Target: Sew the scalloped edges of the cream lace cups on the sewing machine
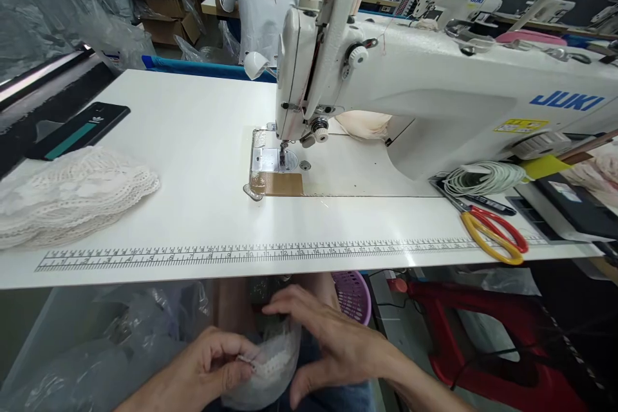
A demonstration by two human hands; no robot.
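Below the table edge, over the lap, my left hand (212,360) pinches the edge of a white lace piece (270,364) between thumb and fingers. The piece looks sheer and rounded, with a lacy strip; its lower part runs down toward the lap. Close on its right side, my right hand (328,341) is open, thumb and fingers spread apart around it. Whether the right fingertips touch the piece I cannot tell. Above, on the white table (203,219), stands a sewing machine (415,77), with a stack of white lace pieces (72,193) at the left.
A printed ruler strip (261,254) runs along the front edge. Scissors (492,232), a coil of pale cord (485,178) and a black box (574,206) lie at right. Beneath are a purple basket (355,296), a red frame (434,309) and plastic bags (120,347). A person (263,0) is behind.
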